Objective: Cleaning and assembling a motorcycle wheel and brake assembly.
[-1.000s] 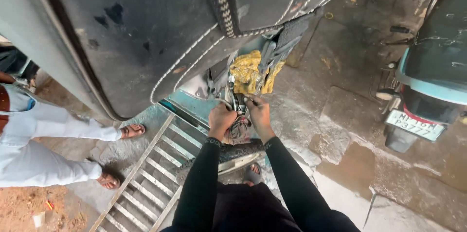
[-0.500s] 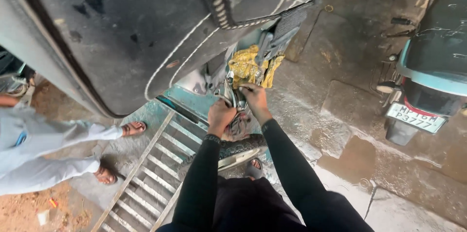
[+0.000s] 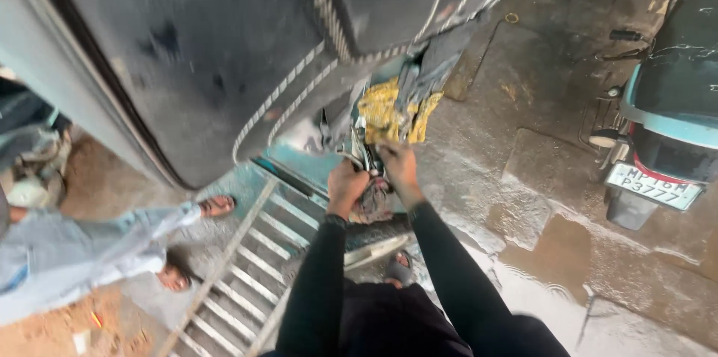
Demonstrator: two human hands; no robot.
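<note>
Both hands sit a bit higher than half a second ago, closer to the yellow rag, and the other person's sandalled feet have slid left and down. Black long sleeves run up from the bottom edge. Left hand [image 3: 347,186] is fisted around a bundle of metal tools [image 3: 359,156], fingers fully curled. Right hand [image 3: 396,164] looks closed on something at the same bundle, just beside the left hand; whether it pinches a tool or cloth, cannot tell, too blurred. A greyish rag [image 3: 372,198] hangs between the wrists. Under the arms, one sandalled foot [image 3: 399,269] of the wearer on wet concrete. Left of that, a slatted metal ladder [image 3: 247,275] lies flat on the ground. Further left, another person's pale trousers [image 3: 82,260] and sandals [image 3: 217,206]. Just past the hands, the yellow rag [image 3: 385,111] with grey cloth bunched against a teal frame edge [image 3: 307,170]. Above, big dark vehicle body [image 3: 194,50] with white dotted trim. Far right, a parked scooter [image 3: 666,125], rear plate showing.
</note>
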